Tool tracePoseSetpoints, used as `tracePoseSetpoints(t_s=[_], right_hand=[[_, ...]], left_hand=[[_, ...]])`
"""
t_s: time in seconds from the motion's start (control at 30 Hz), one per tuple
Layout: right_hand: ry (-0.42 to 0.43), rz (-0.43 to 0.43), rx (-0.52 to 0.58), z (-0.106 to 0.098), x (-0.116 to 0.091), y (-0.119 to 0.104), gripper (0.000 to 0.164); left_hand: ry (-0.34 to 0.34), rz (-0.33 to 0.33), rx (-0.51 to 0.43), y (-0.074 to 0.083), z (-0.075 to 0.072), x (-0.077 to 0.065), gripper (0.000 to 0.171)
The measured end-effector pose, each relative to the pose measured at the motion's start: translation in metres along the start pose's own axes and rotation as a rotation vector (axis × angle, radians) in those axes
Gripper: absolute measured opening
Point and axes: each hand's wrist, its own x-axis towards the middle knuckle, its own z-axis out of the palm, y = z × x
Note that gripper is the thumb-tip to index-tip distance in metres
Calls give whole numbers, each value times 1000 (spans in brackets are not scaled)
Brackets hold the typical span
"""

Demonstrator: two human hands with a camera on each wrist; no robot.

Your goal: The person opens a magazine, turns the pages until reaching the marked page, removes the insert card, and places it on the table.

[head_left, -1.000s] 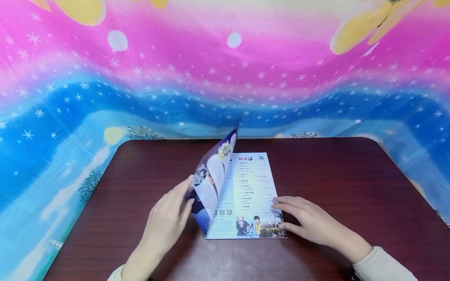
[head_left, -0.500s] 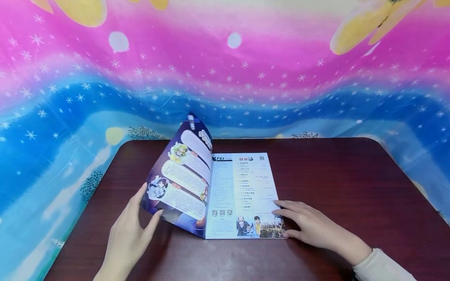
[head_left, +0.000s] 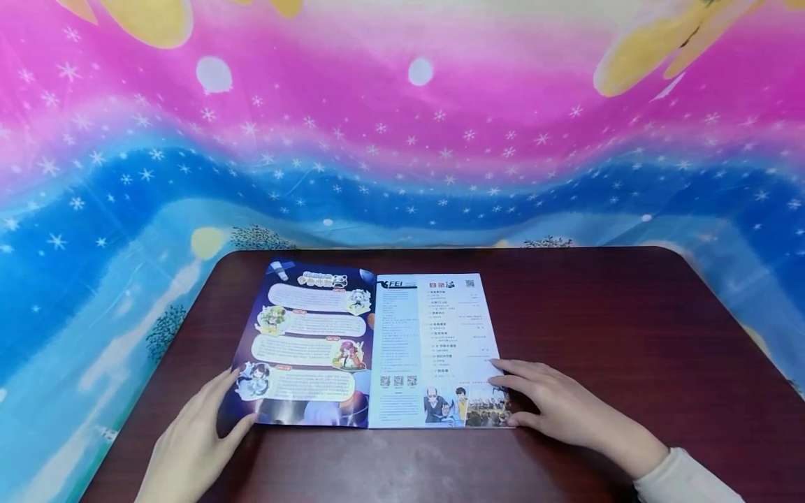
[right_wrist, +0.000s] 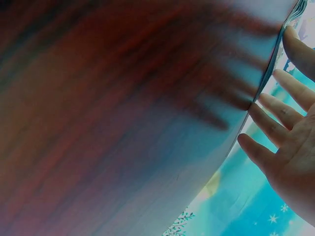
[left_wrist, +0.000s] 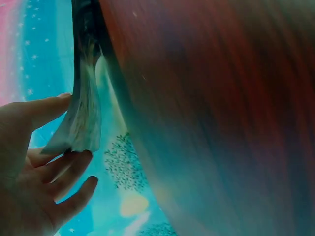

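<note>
Grip: left hand (head_left: pixel 195 426) pinching magazine (head_left: pixel 365 349) edge, right hand (head_left: pixel 556 405) touching, fingers straight | hands: 2 | magazine: 1 | facing pages (head_left: pixel 399 335): 2 | table (head_left: pixel 597 314): 1

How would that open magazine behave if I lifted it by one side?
The magazine would likely flop, since the left wrist view shows it curving. Its left page may be slippery, given the glossy glare. Being thin and open, it probably won't roll.

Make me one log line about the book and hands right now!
Book: open on table | Left hand: touches near outer corner of left page | Right hand: touches outer edge of right page
</note>
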Motion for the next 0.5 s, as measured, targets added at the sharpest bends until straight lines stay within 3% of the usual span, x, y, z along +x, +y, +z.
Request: tracePoseSetpoints(t_s=[0.13, 0.33, 0.5], right_hand=[[8, -8, 1, 0, 0, 1, 57], [28, -28, -1, 0, -2, 4, 56], [42, -48, -7, 0, 0, 4, 54]], left_hand=[[-120, -31, 57, -11, 2, 5, 72], [-145, 54, 153, -20, 9, 13, 59], [-158, 110, 168, -25, 12, 16, 55]])
